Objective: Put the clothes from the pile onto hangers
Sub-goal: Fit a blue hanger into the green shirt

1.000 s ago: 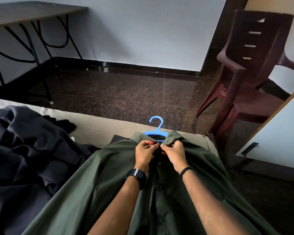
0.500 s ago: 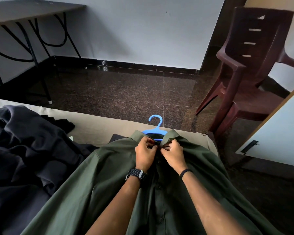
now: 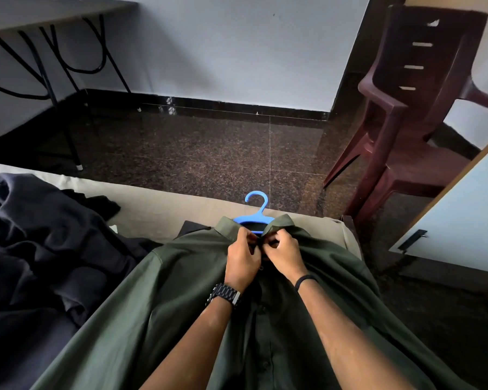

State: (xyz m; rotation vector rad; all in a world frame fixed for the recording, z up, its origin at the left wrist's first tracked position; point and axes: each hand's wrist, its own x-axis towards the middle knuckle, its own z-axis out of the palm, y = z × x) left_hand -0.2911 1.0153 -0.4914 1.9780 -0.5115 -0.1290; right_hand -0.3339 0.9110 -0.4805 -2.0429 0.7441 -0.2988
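Observation:
A dark green button shirt (image 3: 181,299) lies spread on the bed with a blue plastic hanger (image 3: 254,213) inside its collar; only the hook and the top bar show. My left hand (image 3: 241,256), with a black watch on the wrist, pinches the left side of the collar opening. My right hand (image 3: 283,253) pinches the right side of the placket just under the collar. Both hands meet at the top button. To the left lies a pile of dark navy and black clothes (image 3: 31,249).
The beige bed sheet (image 3: 164,204) ends at the near edge of a dark speckled floor (image 3: 209,153). A maroon plastic chair (image 3: 414,108) stands at the right, a black-legged table (image 3: 48,49) at the back left, and a white door (image 3: 462,220) at the right edge.
My fingers have shifted slightly at the collar, and the right hand's fingers are spread a little more. The shirt and hanger have stayed in place.

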